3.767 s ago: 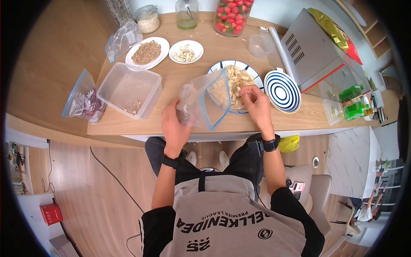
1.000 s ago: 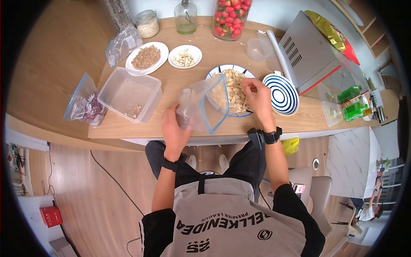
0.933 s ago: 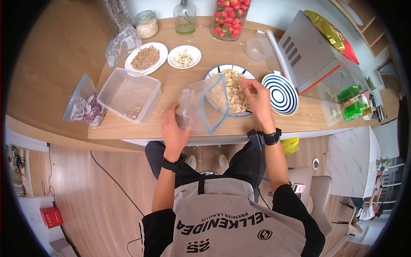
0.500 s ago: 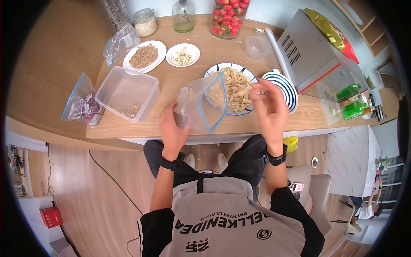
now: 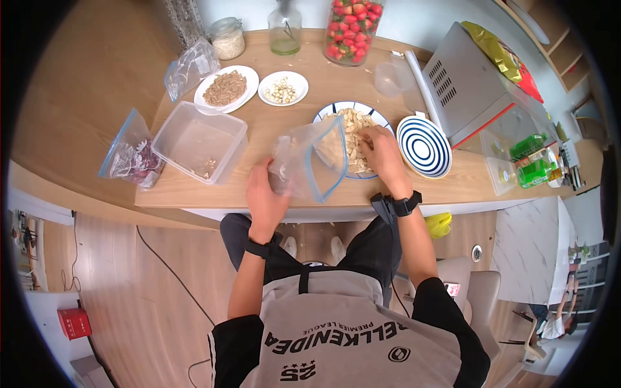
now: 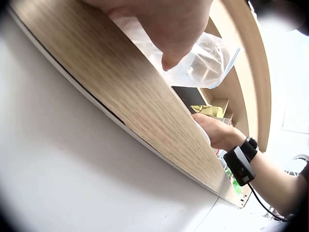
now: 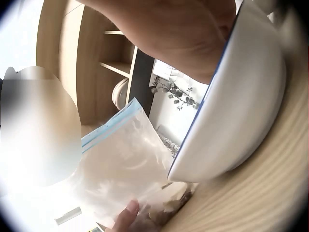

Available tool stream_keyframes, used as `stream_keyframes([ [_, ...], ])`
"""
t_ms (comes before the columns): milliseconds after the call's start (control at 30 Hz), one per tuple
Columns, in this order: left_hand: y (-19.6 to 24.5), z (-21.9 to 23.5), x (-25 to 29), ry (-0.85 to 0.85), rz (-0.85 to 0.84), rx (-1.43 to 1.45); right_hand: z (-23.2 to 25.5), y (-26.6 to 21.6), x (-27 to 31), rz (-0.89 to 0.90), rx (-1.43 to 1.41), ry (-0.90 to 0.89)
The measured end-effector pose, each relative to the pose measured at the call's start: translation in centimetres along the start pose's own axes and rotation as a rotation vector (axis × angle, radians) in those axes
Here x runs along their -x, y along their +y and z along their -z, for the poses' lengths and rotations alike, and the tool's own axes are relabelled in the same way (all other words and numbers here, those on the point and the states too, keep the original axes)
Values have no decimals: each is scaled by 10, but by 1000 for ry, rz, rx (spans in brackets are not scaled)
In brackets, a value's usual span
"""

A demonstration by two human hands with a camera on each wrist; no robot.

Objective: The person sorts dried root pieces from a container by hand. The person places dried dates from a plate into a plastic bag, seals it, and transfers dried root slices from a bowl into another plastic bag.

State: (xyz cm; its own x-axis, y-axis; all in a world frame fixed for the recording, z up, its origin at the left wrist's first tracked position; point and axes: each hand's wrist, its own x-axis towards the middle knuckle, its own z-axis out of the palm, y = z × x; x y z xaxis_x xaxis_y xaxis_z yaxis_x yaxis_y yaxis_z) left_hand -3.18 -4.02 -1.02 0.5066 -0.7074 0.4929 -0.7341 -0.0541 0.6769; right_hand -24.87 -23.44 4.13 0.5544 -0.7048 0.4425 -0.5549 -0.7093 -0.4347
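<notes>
The left hand [image 5: 266, 197] grips the lower left side of a clear zip bag [image 5: 297, 158], which lies tilted with its blue-edged mouth facing the bowl. Pale pieces show low in the bag [image 7: 120, 169] in the right wrist view. Beside the mouth stands a blue-and-white bowl [image 5: 383, 120] [image 7: 236, 106] of pale dry slices [image 5: 354, 120]. The right hand [image 5: 386, 158] [image 7: 169, 34] reaches over the bowl's right side, its bent fingertips down among the slices; whether they pinch any is hidden. In the left wrist view, the left hand [image 6: 169, 24] is against the bag [image 6: 207, 60].
A striped dish [image 5: 424, 147] is right of the bowl. To the left are an open plastic box [image 5: 199, 139] and a bag of dark red pieces [image 5: 134, 161]. Behind stand two white plates [image 5: 249, 74] [image 5: 299, 81], jars, a strawberry container [image 5: 352, 32] and a grey appliance [image 5: 456, 77].
Half a second ago the right hand was farther right, over the striped dish's edge with its fingers apart; it is now back over the bowl, fingertips lowered to the slices. The left hand keeps gripping the bag.
</notes>
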Motion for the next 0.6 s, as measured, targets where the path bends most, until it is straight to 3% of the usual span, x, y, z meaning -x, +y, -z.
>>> stream_keyframes([
  [333, 2, -1, 0, 21, -4, 16, 6, -6, 7, -158, -287, 122],
  [533, 3, 0, -1, 41, -36, 5, 14, -16, 8, -299, -316, 58],
  [600, 2, -1, -1, 34, -24, 7, 12, -13, 9, -226, -253, 94],
])
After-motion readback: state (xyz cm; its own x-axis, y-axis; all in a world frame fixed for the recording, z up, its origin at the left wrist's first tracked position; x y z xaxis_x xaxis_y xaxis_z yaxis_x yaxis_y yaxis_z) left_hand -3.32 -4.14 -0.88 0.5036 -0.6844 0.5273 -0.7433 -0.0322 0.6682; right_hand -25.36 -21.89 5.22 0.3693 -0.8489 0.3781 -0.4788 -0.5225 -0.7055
